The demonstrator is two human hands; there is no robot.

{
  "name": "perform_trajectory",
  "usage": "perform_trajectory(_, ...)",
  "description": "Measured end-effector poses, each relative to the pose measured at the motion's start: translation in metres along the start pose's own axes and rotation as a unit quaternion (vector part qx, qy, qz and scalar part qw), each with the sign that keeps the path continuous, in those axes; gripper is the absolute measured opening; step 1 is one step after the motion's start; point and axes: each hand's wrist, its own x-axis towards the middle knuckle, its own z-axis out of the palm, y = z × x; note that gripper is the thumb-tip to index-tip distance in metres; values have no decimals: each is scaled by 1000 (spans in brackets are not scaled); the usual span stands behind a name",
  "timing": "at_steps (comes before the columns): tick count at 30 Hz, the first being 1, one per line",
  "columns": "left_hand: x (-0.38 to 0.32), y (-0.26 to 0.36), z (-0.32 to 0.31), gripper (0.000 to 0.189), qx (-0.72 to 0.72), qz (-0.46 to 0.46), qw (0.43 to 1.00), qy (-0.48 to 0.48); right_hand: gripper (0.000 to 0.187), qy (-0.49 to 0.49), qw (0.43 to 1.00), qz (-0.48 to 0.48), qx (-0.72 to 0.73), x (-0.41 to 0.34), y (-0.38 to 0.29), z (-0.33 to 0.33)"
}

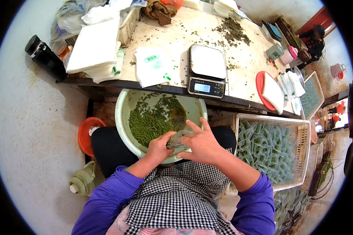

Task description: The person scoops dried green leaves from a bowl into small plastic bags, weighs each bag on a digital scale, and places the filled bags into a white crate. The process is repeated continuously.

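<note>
A small clear plastic bag with green bits inside is held in my left hand, over the near rim of a pale green basin. My right hand is at the bag's right side, its fingers spread; whether they pinch the film cannot be told. The basin sits at my lap and holds many small green berries or buds, heaped mostly at the left, with some brownish liquid at the right. Beyond it, a digital scale with a bare plate stands on the table. Printed flat bags lie left of the scale.
The table's front edge runs just beyond the basin. A plastic crate of filled bags stands at right. A red basin, a green jug and a black bottle are at left. A person is at far right.
</note>
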Motion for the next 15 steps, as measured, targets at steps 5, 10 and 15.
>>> perform_trajectory(5,-4,-3,7,58,47,-17,999,-20,59,-89,995,-8,50,9,10,25)
perform_trajectory(10,-2,-26,21,55,141,-21,989,-25,56,-74,991,-17,113,21,23,78)
perform_trajectory(15,22,3,20,44,126,-130,982,-48,22,177,969,-13,170,-8,47,75)
